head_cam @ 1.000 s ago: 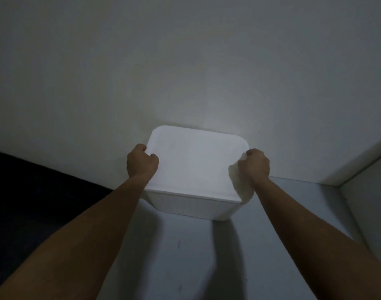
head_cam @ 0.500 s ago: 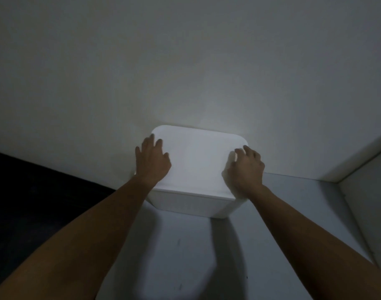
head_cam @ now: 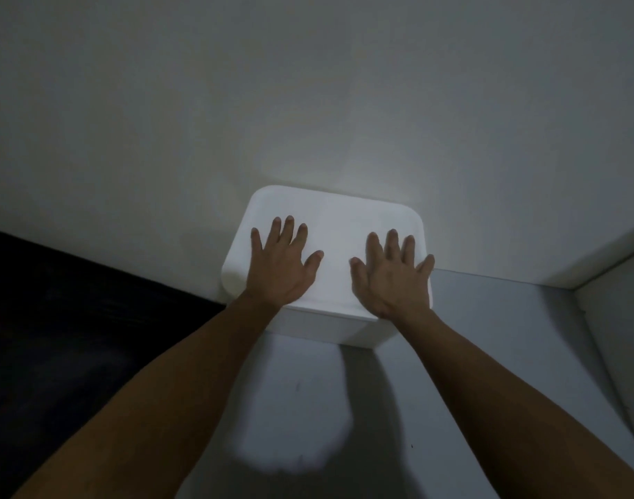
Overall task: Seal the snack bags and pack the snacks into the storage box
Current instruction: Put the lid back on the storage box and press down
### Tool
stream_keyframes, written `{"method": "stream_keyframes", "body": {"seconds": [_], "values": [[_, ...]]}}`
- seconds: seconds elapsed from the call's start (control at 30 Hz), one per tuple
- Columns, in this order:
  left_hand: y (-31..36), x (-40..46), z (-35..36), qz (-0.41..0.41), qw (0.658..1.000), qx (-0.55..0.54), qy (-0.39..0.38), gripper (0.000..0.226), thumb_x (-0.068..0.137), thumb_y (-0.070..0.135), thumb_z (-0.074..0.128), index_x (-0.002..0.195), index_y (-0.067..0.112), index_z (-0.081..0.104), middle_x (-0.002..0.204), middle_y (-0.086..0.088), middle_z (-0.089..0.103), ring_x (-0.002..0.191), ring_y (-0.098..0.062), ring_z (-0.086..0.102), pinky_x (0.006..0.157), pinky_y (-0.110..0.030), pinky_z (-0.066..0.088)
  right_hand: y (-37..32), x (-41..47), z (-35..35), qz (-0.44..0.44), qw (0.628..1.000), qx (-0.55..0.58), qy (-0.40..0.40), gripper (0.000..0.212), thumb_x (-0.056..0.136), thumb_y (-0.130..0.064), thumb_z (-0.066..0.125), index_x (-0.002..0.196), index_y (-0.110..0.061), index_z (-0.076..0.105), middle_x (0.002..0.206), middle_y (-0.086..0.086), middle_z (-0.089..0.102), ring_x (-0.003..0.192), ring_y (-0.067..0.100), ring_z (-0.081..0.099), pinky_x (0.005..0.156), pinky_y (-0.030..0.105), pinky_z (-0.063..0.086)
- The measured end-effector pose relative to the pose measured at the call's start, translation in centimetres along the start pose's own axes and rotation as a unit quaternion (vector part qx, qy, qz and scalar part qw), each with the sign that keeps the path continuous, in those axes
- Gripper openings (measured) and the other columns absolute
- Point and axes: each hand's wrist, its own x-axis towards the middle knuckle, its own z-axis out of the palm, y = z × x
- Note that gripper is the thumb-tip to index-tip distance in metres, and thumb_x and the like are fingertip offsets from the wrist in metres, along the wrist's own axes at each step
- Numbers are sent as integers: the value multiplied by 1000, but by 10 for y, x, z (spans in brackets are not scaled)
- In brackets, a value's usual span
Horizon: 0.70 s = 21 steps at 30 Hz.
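Fingers (head_cam: 289, 228) splayed on box lid (head_cam: 331, 225)

A single head-worn camera looks forward and steeply down from close above the pale shelf (head_cam: 488, 354), facing the wall (head_cam: 308, 102) at the shelf's far edge, both forearms reaching in from below.

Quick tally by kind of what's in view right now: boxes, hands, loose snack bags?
Storage box, white, lid on: 1
Hands flat on the lid: 2, left hand and right hand
Loose snack bags: 0 visible
Total: 3
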Motion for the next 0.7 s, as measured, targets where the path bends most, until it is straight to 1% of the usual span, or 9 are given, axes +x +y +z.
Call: {"method": "stream_keyframes", "body": {"seconds": [0.2, 0.23, 0.3, 0.37, 0.43, 0.5, 0.57, 0.63, 0.7], "values": [[-23, 14, -28, 61, 990, -37, -125, 67, 95, 59, 21, 152, 24, 11, 162, -1, 0, 149, -21, 0, 120, -51, 3, 1, 0, -1, -4, 1000, 6, -2, 68, 93, -59, 9, 152, -24, 7, 162, 12, 3, 148, 40, 0, 112, 68, 6], [-29, 12, -26, 77, 990, -55, -109, 65, 96, 57, 20, 152, 24, 15, 162, 0, 4, 149, -20, 3, 120, -50, 4, 1, 0, 0, -6, 1000, 4, 0, 68, 93, -58, 9, 152, -23, 7, 162, 12, 4, 148, 40, 0, 111, 68, 6], [-39, 3, -13, 116, 990, -77, -7, 68, 92, 57, 14, 149, 23, 28, 160, -1, 18, 148, -19, 13, 119, -51, 11, 2, -2, 0, -8, 1000, 0, -2, 68, 94, -58, 10, 152, -23, 8, 162, 12, 5, 148, 40, 1, 111, 68, 7], [-41, -2, -2, 125, 989, -69, 40, 71, 89, 56, 11, 147, 22, 34, 157, -1, 26, 147, -19, 19, 120, -49, 12, 2, 0, -2, -9, 1000, 2, -8, 68, 93, -58, 11, 152, -23, 7, 162, 12, 3, 148, 40, 0, 111, 68, 5], [-41, 0, 3, 120, 990, -71, 37, 67, 91, 54, 14, 147, 22, 34, 158, -1, 25, 147, -18, 18, 120, -47, 11, 3, 5, -8, -14, 999, 14, -44, 69, 92, -59, 14, 151, -23, 6, 162, 11, 1, 148, 40, -2, 111, 69, 4], [-41, 3, 1, 115, 990, -79, 38, 64, 92, 52, 16, 147, 23, 33, 158, 0, 24, 148, -17, 17, 120, -46, 9, 9, 8, -13, -24, 997, 33, -70, 70, 89, -62, 18, 147, -24, 14, 161, 11, 8, 147, 40, 4, 109, 70, 8], [-43, 4, 2, 116, 989, -83, 42, 69, 90, 55, 13, 147, 23, 33, 158, 1, 24, 148, -16, 17, 120, -45, 9, 14, 3, -14, -43, 998, 31, -17, 65, 89, -63, 18, 139, -22, 29, 153, 13, 26, 143, 38, 21, 107, 68, 18], [-43, 3, 4, 119, 989, -80, 43, 71, 88, 57, 12, 147, 23, 34, 158, 0, 24, 148, -17, 17, 120, -45, 9, 14, -2, -12, -59, 997, 0, 46, 60, 91, -60, 17, 123, -18, 44, 136, 12, 47, 130, 32, 39, 104, 64, 27], [-43, 2, 2, 119, 988, -81, 50, 72, 87, 58, 15, 145, 22, 37, 157, 0, 28, 146, -18, 21, 119, -46, 12, 12, -3, -10, -68, 997, -6, 44, 58, 91, -59, 20, 123, -16, 43, 135, 12, 47, 129, 31, 39, 104, 64, 27]]}}
